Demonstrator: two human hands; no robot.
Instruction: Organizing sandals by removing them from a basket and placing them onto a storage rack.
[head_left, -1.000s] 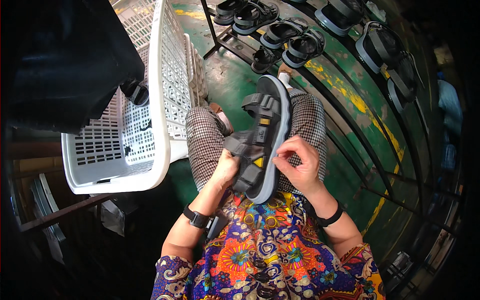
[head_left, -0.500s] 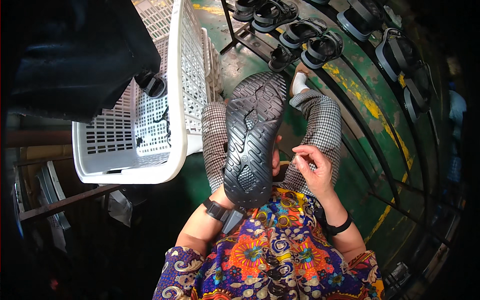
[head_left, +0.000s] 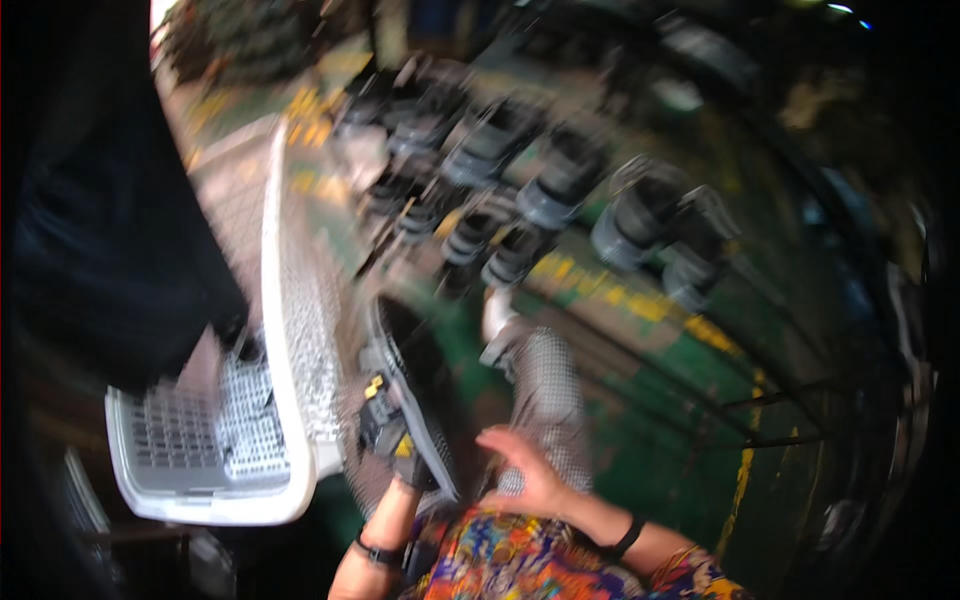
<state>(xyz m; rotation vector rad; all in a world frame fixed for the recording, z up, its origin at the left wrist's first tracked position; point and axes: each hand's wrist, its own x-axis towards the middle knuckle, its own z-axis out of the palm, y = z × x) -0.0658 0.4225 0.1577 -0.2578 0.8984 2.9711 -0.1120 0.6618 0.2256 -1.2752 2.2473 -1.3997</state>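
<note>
A black sandal (head_left: 430,430) with a grey-edged sole and yellow marks on its straps stands tilted on its side above my lap. My left hand (head_left: 404,488) is at its lower end and holds it; the sandal's straps hide most of those fingers. To the right of the sandal, my right hand (head_left: 530,470) hovers over my thigh, holding nothing, with the thumb and fingers apart. Motion smears much of the picture, so fine details of the sandal cannot be made out.
At my left stands a white plastic basket (head_left: 290,495) with small dark items inside. Dark sheeting (head_left: 120,230) hangs over its left side. Ahead, a rack bears rows of sandals (head_left: 555,175). Yellow lines (head_left: 735,500) mark the green floor.
The sandal has turned from showing its black sole to showing its side and straps. My right hand has opened. The view has swung, bringing more of the rack into sight.
</note>
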